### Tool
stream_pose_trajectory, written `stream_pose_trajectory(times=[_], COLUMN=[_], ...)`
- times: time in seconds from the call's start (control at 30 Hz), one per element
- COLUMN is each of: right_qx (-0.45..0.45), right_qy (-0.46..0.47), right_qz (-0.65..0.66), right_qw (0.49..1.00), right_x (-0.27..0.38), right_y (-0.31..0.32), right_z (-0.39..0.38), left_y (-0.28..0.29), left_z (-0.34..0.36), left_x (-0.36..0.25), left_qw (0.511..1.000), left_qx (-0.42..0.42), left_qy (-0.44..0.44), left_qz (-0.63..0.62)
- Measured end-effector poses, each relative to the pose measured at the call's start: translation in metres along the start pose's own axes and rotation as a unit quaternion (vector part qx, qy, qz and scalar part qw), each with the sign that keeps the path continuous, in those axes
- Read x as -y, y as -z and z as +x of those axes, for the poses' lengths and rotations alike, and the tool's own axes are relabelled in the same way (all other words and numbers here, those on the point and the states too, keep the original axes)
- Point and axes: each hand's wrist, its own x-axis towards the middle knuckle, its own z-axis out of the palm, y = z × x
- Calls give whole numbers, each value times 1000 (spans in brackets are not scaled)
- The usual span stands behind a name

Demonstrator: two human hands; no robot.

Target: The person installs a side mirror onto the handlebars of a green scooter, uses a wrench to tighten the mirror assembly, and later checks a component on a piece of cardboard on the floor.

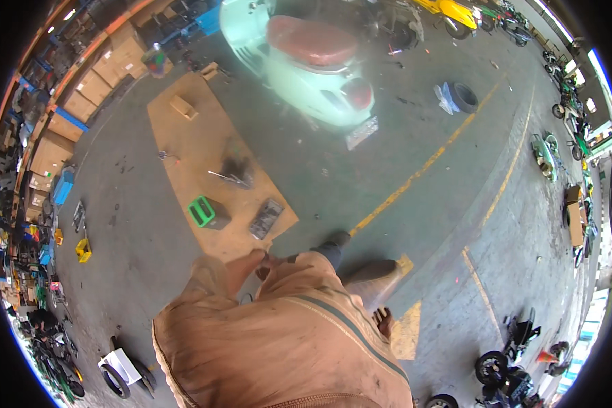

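My left hand (243, 269) is low in front of my tan jacket, close to the near end of a flat brown board (224, 239). Its fingers are partly hidden, so their grip cannot be made out. By my right side hangs my right hand (383, 322), fingers apart and nothing visible in them, partly covered by the jacket. On the board are a green-topped dark box (209, 213), a dark rectangular tray (266, 219), thin metal tools (228, 179) and a small brown block (183, 107). Beyond it stands a mint-green scooter (299, 85) with a reddish-brown seat (311, 42).
Shelving with cardboard boxes (94, 87) runs along the left. A yellow bin (83, 250) and a loose tyre (114, 381) lie on the floor there. To the right are another tyre (464, 98), a black motorcycle (506, 374) and yellow floor lines (421, 170).
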Motion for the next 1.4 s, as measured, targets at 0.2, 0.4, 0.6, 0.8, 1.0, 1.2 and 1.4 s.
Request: stream_pose_trajectory(times=[0.2,0.4,0.6,0.8,1.0,1.2,1.4], right_qx=[-55,-28,42,135,91,110,184], right_qy=[70,74,-97,-94,-7,192,139], right_qz=[-48,-77,-251,-344,-263,-194,-365], right_qw=[995,994,962,925,960,956,902], right_x=[193,114,262,493,831,1118,1112], right_y=[-22,63,-25,-86,-172,-335,-474], right_z=[27,188,252,384,552,641,705], left_y=[189,309,354,297,304,437,551], left_z=[33,48,77,127,203,299,320], left_x=[-211,-302,-334,-379,-532,-644,-663], left_qw=[980,915,965,813,929,847,749], left_qx=[-112,-201,-150,-81,-114,-216,-188], left_qy=[-47,-113,22,286,29,-34,56], left_qz=[-159,-330,-215,-501,-350,-485,-632])
